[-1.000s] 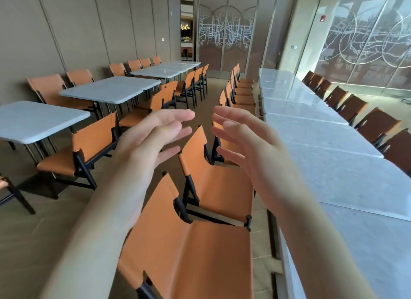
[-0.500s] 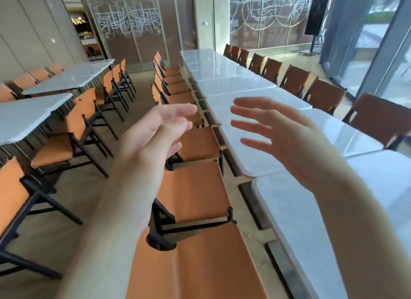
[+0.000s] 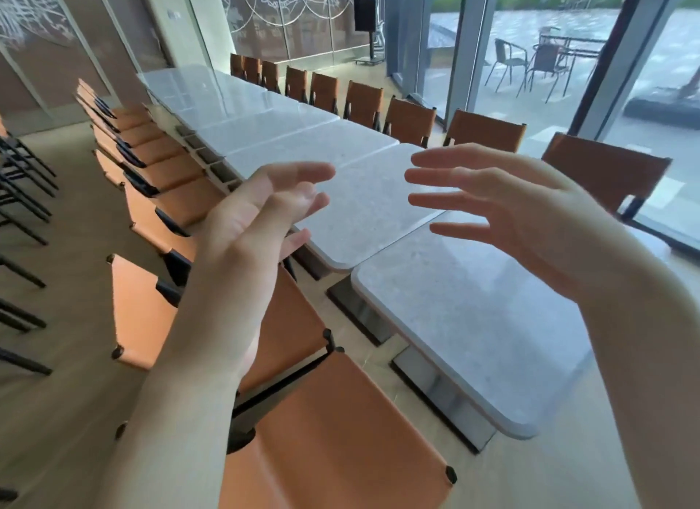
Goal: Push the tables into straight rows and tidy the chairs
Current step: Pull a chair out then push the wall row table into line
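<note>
A long row of white marble-topped tables point(image 3: 265, 129) runs from the far left toward me. The nearest table point(image 3: 473, 319) sits angled and shifted out of line with the one beyond it point(image 3: 360, 213). Orange chairs with black frames line both sides; the closest chair point(image 3: 333, 433) is right below me. My left hand point(image 3: 261, 213) and my right hand point(image 3: 507, 209) hover in the air above the tables, palms facing each other, fingers straight and spread. Neither hand touches anything.
More orange chairs point(image 3: 409, 120) stand along the far side by the glass wall point(image 3: 530, 54). Black chair legs point(image 3: 19, 205) of another row show at the left edge. Beige floor point(image 3: 75, 281) lies between the rows. Metal patio chairs stand outside.
The view has swung right, from the aisle and left-hand tables to the long table row and window. Both hands stay raised and empty, a little wider apart.
</note>
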{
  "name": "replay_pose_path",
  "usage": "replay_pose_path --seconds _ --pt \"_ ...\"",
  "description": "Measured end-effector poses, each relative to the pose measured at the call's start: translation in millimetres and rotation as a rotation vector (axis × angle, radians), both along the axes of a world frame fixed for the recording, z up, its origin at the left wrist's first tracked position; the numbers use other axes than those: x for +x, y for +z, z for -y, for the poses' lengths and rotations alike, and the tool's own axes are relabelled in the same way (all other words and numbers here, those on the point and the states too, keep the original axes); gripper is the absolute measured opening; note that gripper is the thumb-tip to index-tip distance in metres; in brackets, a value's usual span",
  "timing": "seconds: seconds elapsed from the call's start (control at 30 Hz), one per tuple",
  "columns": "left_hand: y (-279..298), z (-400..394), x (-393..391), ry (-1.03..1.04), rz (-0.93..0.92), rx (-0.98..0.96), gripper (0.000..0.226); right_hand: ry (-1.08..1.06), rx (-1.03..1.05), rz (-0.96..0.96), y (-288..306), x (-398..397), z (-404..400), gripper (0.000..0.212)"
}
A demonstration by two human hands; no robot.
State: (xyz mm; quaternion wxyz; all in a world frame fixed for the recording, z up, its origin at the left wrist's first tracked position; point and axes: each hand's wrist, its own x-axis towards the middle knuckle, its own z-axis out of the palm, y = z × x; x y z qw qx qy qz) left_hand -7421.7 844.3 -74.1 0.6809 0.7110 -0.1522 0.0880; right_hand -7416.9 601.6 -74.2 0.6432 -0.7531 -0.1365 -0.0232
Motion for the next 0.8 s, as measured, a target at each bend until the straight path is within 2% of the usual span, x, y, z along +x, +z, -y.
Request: replay_pose_path --seconds 0.2,0.43,0.57,0.8 --pt "8 -57 -34 -0.05 0.014 -0.003 0.028 -0.113 0.113 0.021 -1 -48 -52 0.038" --pt "11 -165 -92 0.023 0.037 -0.012 0.028 -0.112 0.218 0.03 -1 -94 -178 0.027" --pt "5 -240 -136 0.154 0.041 -0.019 0.029 -0.038 0.256 0.035 -8 -112 -265 0.035" --pt "2 -348 -215 0.402 0.034 -0.008 0.031 0.204 0.244 0.013 -12 -138 -404 0.032"
